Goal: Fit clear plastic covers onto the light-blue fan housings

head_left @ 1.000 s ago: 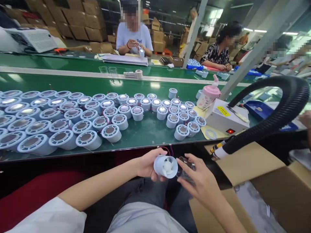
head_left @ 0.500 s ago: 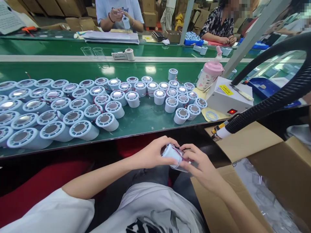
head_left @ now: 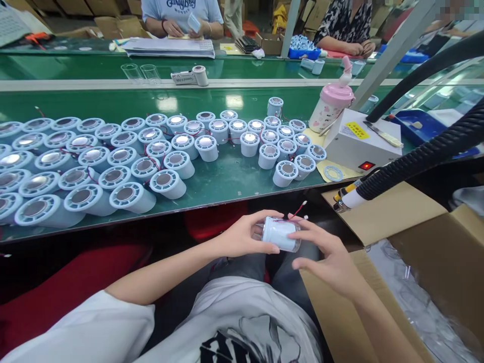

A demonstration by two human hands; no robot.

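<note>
My left hand [head_left: 247, 234] grips a light blue cylindrical housing [head_left: 278, 233] from its left side, above my lap and in front of the table edge. A clear plastic sleeve [head_left: 297, 243] surrounds the housing's right part. Thin red and dark wires [head_left: 297, 212] with small white plugs stick up from its top. My right hand [head_left: 327, 252] is at the right end with its fingers apart; the fingertips rest against the sleeve and the thumb is away from it. Many similar blue housings [head_left: 130, 196] stand on the green table [head_left: 223, 184], most with wires.
An open cardboard box [head_left: 427, 242] with clear plastic pieces [head_left: 406, 292] is at my right. A grey device [head_left: 359, 143] with a black hose [head_left: 423, 159] stands on the table's right, beside a pink-lidded cup [head_left: 333, 103]. Two people sit across the table.
The housing in my left hand has turned more sideways, and its wires now stick up. My right hand has loosened its fingers and shifted right. The camera view has moved slightly.
</note>
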